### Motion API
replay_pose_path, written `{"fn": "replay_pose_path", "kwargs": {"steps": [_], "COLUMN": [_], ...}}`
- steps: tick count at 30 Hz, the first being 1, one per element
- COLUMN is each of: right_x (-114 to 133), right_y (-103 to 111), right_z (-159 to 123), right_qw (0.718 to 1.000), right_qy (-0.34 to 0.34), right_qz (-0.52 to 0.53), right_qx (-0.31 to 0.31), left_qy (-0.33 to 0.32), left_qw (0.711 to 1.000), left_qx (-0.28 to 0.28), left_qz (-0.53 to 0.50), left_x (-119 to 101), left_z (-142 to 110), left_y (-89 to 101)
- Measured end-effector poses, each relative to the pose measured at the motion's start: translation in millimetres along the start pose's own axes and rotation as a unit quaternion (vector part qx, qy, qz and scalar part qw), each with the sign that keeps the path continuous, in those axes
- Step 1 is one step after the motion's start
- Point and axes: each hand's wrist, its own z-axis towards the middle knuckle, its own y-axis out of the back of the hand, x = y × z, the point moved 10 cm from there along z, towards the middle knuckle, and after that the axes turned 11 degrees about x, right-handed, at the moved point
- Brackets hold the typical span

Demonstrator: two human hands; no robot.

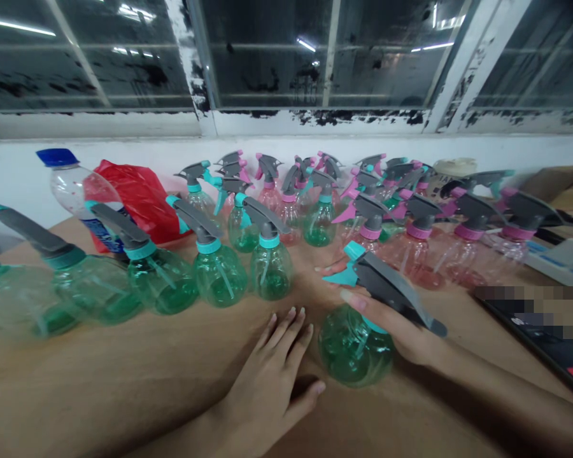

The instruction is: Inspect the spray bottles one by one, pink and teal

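Observation:
My right hand (pixel 401 324) is closed round the neck of a green spray bottle (pixel 356 356) with a grey and turquoise trigger head. The bottle stands nearly upright, and part of its collar is hidden by my thumb and fingers. Just left of it, my left hand (pixel 272 375) lies flat on the wooden table (pixel 181 388), fingers stretched out and holding nothing. A row of green spray bottles (pixel 219 277) with turquoise collars stands beyond and to the left of that hand. Pink spray bottles (pixel 417 254) with grey and pink heads stand behind my right hand.
More pink and green spray bottles crowd the back by the wall. At the back left are a large clear bottle with a blue cap (pixel 57 159) and a red plastic bag (pixel 136 197). A dark flat object (pixel 510 318), partly pixelated, lies at the right edge.

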Motion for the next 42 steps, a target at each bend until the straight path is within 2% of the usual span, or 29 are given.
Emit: {"fn": "replay_pose_path", "kwargs": {"steps": [8,12,15,22,42], "right_x": [-3.3,1.6,2.0,-9.1,-14.1], "right_y": [0.0,6.2,6.0,2.0,1.0], "right_z": [-0.2,-3.6,-4.0,-1.3,-1.1], "right_qw": [1.000,0.997,0.994,0.999,0.999], "right_qy": [-0.011,-0.030,-0.049,-0.037,-0.041], "right_qz": [-0.007,-0.069,-0.100,-0.021,-0.016], "right_qx": [-0.002,-0.024,-0.014,-0.015,-0.018], "left_qy": [-0.012,-0.007,-0.007,-0.006,-0.012], "left_qw": [1.000,1.000,1.000,1.000,0.999], "left_qx": [0.008,0.017,0.014,0.011,0.003], "left_qz": [0.005,0.012,0.007,0.013,0.036], "left_x": [-3.1,-3.0,-2.7,-1.6,-3.5], "left_z": [0.7,1.6,1.4,1.1,1.1], "left_y": [3.3,1.8,1.3,0.4,2.9]}}
